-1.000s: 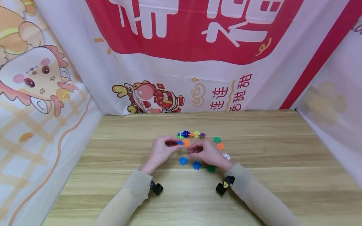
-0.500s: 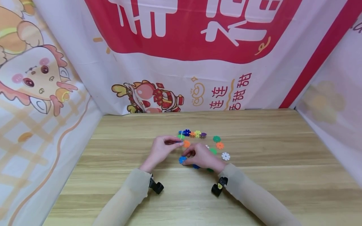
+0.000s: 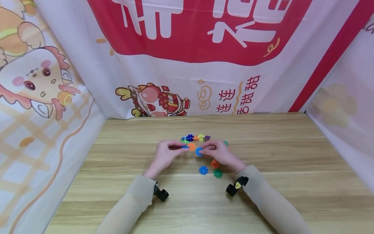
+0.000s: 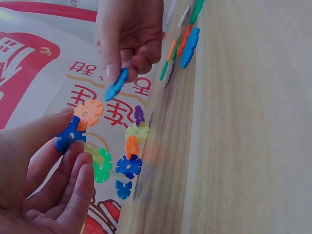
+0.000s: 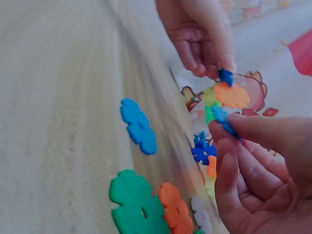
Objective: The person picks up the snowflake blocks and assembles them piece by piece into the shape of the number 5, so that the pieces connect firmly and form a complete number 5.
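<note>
Fingers and thumb of the left hand (image 3: 167,154) pinch a dark blue notched plastic disc (image 4: 65,140), while the right hand (image 3: 220,152) grips a light blue notched disc (image 4: 117,86) between thumb and forefinger, its other fingers curled in behind. A white cloth backdrop (image 3: 201,76) with a big red panel and printed characters hangs beyond the far edge of the wood-grain table (image 3: 190,211), and a cartoon-printed side cloth (image 3: 38,156) runs along the left. Two beige sleeves (image 3: 125,204) reach in from the near side, with a small black wrist camera (image 3: 161,194) at each cuff. Around and beyond the fingertips bends a multicoloured chain of discs (image 4: 132,165): the dark blue one in the left fingers joins an orange disc (image 4: 92,111), then come yellow-green, bright green, whitish, two blues, orange, yellow and a purple disc (image 4: 139,114). The light blue piece stands just beside that first orange one, a slight gap showing in the left wrist view. Nearer the body, a loose blue disc (image 3: 203,170), a green disc (image 3: 218,174) and a red-orange disc (image 3: 215,163) lie on the tabletop, close together.
</note>
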Available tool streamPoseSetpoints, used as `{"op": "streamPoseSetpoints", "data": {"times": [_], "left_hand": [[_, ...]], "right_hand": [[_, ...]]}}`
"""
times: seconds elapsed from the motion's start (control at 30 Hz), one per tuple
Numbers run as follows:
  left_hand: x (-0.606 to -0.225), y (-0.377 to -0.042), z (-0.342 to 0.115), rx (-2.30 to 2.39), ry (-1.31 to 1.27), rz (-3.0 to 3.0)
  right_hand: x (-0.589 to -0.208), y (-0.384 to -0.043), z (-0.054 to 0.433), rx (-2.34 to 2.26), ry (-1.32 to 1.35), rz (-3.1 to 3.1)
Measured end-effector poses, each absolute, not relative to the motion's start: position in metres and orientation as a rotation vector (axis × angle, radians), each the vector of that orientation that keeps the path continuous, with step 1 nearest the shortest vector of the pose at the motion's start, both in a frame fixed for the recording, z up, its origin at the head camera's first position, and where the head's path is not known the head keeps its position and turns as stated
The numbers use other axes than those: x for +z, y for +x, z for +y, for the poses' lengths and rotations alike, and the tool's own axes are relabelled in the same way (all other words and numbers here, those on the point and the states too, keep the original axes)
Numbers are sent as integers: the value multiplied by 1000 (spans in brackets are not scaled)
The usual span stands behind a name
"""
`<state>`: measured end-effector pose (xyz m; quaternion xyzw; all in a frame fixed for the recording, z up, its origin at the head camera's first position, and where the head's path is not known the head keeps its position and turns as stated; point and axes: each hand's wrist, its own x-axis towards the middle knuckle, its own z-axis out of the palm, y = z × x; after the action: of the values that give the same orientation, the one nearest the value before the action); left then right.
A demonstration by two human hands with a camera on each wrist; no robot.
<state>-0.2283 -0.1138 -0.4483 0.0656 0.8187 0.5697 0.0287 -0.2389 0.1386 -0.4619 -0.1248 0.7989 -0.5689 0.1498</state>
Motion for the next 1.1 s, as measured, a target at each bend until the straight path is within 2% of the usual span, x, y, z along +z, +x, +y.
{"op": "streamPoseSetpoints", "data": {"times": [0.3,0.63,1.1], "left_hand": [[-447,-226,-113,1739,168,2568],[-448,-224,-116,1737,197,2590],[-450,-219,-118,1587,468,2566]], "right_hand": [[-460,-240,140,-1848,-221,2040],[-460,-240,135,-1864,-198,1943],[-461,-241,130,-1815,-205,1992]]}}
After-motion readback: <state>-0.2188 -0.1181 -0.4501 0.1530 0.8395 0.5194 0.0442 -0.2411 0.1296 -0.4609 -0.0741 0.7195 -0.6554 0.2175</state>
